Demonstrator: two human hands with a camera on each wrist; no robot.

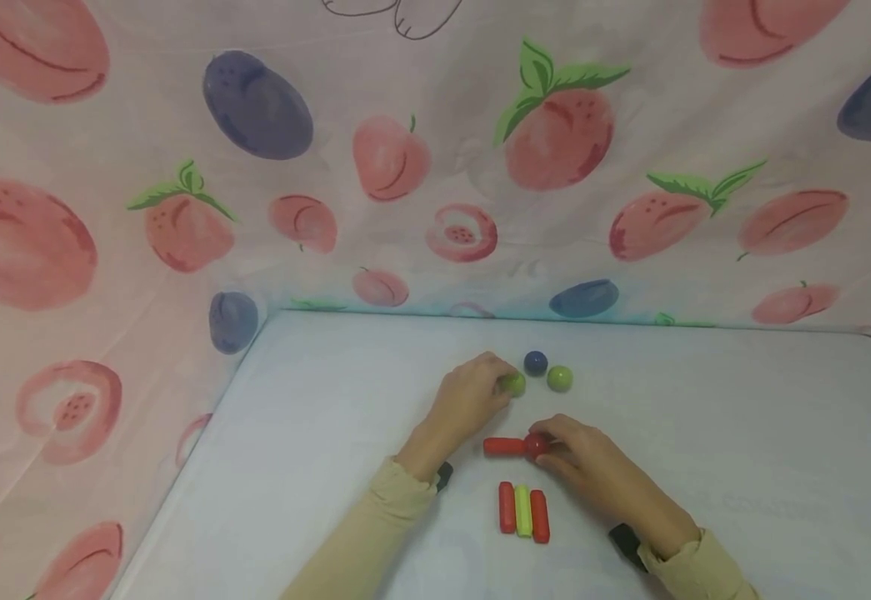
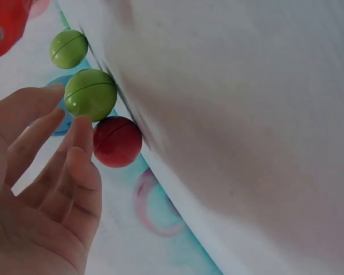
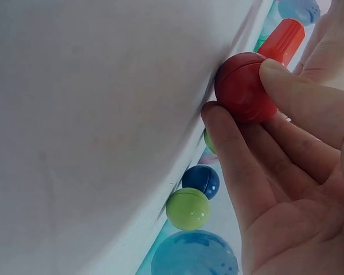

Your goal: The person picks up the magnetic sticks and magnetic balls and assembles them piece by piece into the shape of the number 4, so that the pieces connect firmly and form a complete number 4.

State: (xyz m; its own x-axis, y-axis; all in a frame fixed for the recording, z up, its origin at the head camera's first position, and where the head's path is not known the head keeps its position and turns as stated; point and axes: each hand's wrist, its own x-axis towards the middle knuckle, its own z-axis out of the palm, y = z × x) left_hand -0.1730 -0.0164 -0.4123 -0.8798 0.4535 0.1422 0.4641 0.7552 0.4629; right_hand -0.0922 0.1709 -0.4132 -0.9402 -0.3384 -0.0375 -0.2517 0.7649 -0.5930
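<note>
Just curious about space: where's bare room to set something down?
Bare: white tabletop left of the left sleeve, and right of the rightmost green ball and right sleeve. Crowded: the middle, with four balls and four rods.

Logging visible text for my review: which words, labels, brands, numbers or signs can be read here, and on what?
None can be read.
Faint marks on the right of the white tabletop: possibly lettering, too blurred to read.
Balls and sticks: no legible text.
</note>
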